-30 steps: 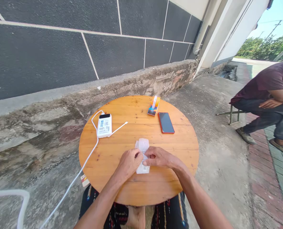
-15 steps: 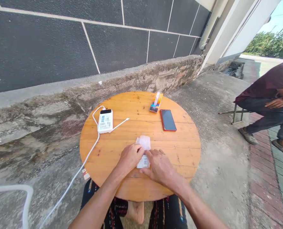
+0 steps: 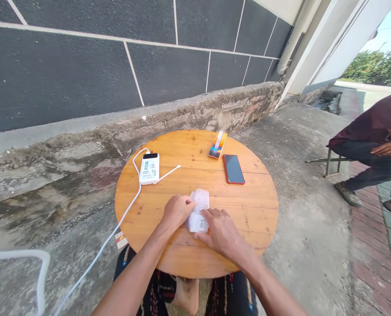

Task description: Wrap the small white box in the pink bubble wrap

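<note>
A small white packet (image 3: 198,223) with printing and a square code lies on the round wooden table (image 3: 162,256). A whitish, partly see-through sheet (image 3: 202,200) extends from its far side. My left hand (image 3: 179,210) is closed, with thumb and finger pinching the left edge of this sheet. My right hand (image 3: 220,229) grips the packet from the right, its forefinger on the upper part and its thumb by the near edge. The fingers hide part of the packet.
A white power bank (image 3: 150,169) with a white cable (image 3: 118,226) stands at the table's left. An orange tape dispenser (image 3: 218,145) and a red-edged phone (image 3: 233,169) lie toward the back right. A seated person (image 3: 376,131) is at the far right, beyond the table.
My left hand has shifted slightly up and left, away from my right fingers, uncovering more of the packet. My right hand stays on it. The view has tilted slightly.
</note>
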Action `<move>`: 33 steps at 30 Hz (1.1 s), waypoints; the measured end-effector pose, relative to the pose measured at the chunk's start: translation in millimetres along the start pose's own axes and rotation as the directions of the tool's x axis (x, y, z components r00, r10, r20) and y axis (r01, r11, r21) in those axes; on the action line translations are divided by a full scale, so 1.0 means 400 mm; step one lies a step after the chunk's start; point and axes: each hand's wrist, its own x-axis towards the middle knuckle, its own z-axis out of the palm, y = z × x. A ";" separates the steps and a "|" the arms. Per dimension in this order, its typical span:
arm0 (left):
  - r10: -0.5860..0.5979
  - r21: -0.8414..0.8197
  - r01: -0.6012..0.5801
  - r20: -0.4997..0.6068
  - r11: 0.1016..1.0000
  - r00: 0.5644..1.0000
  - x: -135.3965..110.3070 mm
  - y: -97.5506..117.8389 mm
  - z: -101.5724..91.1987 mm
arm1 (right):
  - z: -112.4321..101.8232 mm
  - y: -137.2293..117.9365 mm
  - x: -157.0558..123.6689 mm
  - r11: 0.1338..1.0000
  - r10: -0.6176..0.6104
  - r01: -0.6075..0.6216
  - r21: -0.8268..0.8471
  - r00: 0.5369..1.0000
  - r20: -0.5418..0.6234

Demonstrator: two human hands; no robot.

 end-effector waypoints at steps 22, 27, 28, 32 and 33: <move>-0.031 -0.452 0.046 0.040 0.891 0.999 -0.086 -0.056 -0.014 | 0.040 -0.008 -0.038 0.999 0.006 0.001 0.054 0.992 -0.126; 0.014 -0.489 -0.007 0.010 0.872 1.000 -0.083 -0.050 -0.003 | 0.033 -0.014 -0.039 1.000 -0.012 0.014 0.017 0.992 -0.126; 0.024 -0.469 -0.020 0.001 0.883 1.000 -0.080 -0.051 -0.003 | 0.031 -0.016 -0.039 1.000 -0.014 0.016 0.014 0.992 -0.123; 0.049 -0.237 -0.052 -0.019 0.970 0.999 -0.061 -0.033 -0.012 | 0.024 -0.020 -0.038 1.000 -0.009 0.010 0.009 0.994 -0.106; 0.044 -0.166 -0.046 -0.014 0.985 0.999 -0.055 -0.024 -0.016 | 0.022 -0.020 -0.038 1.000 -0.009 0.010 0.010 0.995 -0.102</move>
